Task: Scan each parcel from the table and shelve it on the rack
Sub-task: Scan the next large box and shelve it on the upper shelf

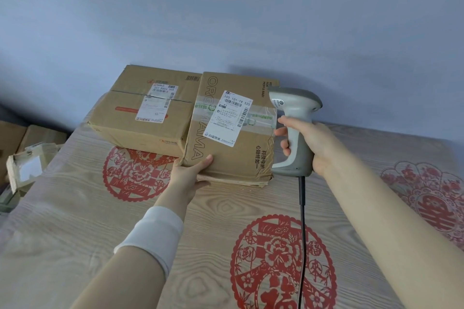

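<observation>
table (88, 208): left hand (190, 170) grips parcel (226, 155) near corner; right hand (308, 143) wrapped round scanner (296, 108) handle.

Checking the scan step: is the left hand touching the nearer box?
Touching. The head view shows the left hand gripping the nearer box at its near left corner, thumb on top. The right hand holds the scanner.

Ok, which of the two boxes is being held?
The nearer box with big outlined lettering; the left hand grips its corner. The other box sits untouched.
</observation>
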The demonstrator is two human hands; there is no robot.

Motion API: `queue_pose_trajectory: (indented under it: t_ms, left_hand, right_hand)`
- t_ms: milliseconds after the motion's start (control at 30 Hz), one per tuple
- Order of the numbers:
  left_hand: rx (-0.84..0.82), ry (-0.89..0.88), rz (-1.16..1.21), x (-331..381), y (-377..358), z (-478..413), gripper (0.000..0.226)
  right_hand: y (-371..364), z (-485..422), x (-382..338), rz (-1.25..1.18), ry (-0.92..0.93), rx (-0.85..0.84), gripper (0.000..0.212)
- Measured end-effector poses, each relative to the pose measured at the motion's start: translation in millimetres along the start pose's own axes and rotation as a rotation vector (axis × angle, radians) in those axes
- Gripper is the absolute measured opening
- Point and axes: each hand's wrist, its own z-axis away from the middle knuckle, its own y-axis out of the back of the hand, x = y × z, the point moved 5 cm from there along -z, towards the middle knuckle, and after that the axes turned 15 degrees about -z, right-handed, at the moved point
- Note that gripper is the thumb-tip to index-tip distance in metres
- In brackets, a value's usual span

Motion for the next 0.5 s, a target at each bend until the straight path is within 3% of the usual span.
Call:
queue_pose_trajectory:
  t_ms: [133,500]
  left_hand:
    - [-0.046,-0.016,0.1,1.7,-2.5,1.4,0.055]
    - [-0.016,-0.076,0.205,-17.6,-16.0,33.1,0.051]
  right_hand:
    - [-0.2,1.9,-1.7,0.014,0.012,-0.005,0.01]
    - [0.3,22.9,0.2,0.019,0.027,-0.005,0.009]
